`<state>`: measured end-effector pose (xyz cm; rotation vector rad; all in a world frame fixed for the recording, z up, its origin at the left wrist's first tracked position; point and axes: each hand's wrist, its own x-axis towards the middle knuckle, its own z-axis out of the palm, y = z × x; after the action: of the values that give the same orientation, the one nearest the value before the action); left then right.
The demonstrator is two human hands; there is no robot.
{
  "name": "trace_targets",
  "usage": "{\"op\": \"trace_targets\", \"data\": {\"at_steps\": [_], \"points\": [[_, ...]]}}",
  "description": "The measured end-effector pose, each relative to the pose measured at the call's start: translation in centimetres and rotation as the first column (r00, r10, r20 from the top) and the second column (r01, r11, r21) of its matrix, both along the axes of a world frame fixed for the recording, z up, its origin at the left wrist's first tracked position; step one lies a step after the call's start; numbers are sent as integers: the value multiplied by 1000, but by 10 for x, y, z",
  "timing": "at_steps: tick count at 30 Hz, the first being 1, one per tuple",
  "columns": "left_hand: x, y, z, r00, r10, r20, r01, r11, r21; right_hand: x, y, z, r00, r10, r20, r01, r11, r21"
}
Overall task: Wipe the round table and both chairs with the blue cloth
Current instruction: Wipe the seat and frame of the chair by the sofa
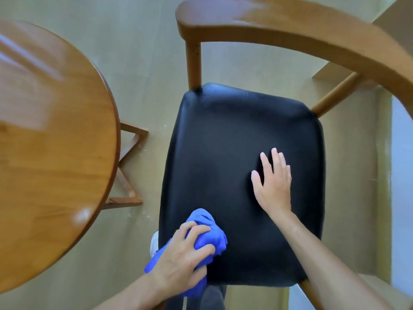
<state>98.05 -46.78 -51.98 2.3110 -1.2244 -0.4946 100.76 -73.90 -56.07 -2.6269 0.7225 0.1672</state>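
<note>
Clenched around the blue cloth (206, 233), my left grip (183, 253) scrubs the chair seat (223, 142) at its near-left corner. My right grip (272, 182), released and flat, steadies the chair.

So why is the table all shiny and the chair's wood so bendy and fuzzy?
Head view: window light glares in pale streaks on the round table; the wide lens bows the chair's armrest, and motion blurs it; the left hand gripping the blue cloth looks sharper.
</note>
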Motion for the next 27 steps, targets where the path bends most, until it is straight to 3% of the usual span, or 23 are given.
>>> {"op": "trace_targets", "data": {"at_steps": [2,5,8,10,13,15,18,21,24,27], "points": [[18,-41,10,1000,-11,21,11,1000,-12,1,0,14,999,-15,37,10,992,126],[51,-107,22,988,155,12,-155,988,7,-4,0,36,990,-56,129,25,973,230],[73,-135,23,945,267,-191,-274,962,-14,-5,0,51,963,-203,179,132,930,342],[86,-125,23,893,332,-306,-369,927,-72,-2,6,55,960,-187,207,125,952,278],[109,-86,15,812,531,-244,-549,836,-7,1,42,44,995,-43,95,30,990,135],[118,-62,6,830,543,-126,-536,840,89,5,74,34,999,-48,17,47,996,74],[120,-48,-9,896,444,-15,-437,886,155,11,101,24,992,-113,49,113,994,-5],[122,-53,-16,900,434,41,-435,885,168,-14,116,15,980,71,188,-50,992,-112],[122,-55,-21,902,421,97,-431,888,159,-56,117,10,841,440,314,-399,897,-189],[122,-53,-26,910,398,120,-414,893,176,-42,65,13,742,599,299,-554,800,-228]]}}
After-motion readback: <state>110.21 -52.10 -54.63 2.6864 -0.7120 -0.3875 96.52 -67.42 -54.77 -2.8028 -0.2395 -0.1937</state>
